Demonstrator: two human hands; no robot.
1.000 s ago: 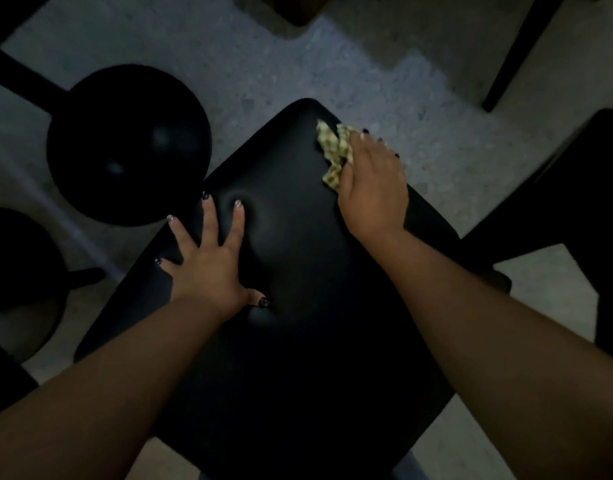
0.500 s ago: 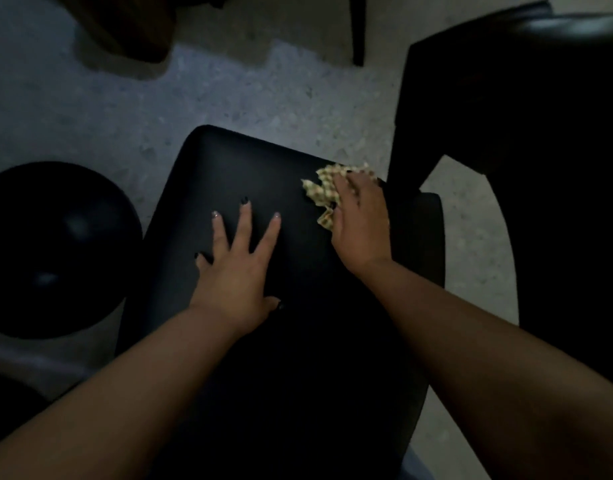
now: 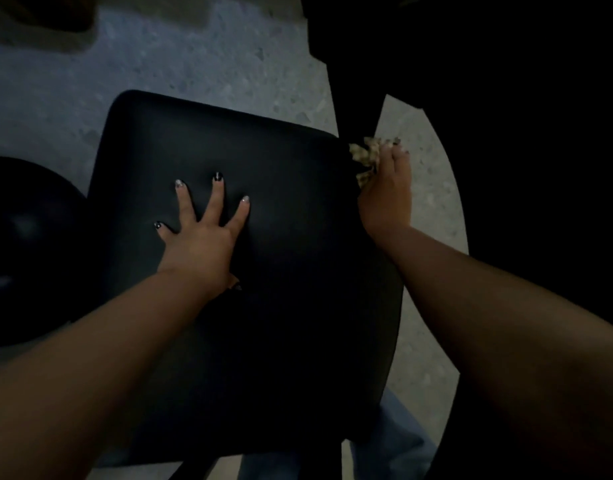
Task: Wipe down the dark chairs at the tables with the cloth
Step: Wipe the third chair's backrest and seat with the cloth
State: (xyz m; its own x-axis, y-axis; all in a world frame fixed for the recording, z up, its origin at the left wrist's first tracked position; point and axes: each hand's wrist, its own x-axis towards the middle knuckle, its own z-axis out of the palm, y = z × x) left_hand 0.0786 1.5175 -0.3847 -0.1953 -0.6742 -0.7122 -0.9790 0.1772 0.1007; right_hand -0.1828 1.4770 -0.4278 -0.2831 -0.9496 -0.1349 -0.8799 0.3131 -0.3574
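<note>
The left hand [image 3: 201, 237] is lying flat with fingers spread wide on the square black padded chair seat [image 3: 280, 271], steadying it. The right hand [image 3: 384, 195] is gripping the crumpled checked cloth [image 3: 363, 157] at the seat's far right corner. Good wiping needs firm pressure along that edge.

Single head view, steeply downward, close above the chair seat [image 3: 263, 271]

Black chair seat [image 3: 291, 209]; cloth [image 3: 365, 155] checked pale yellow and green; speckled grey floor [image 3: 194, 57]; black stool [image 3: 24, 244].
</note>
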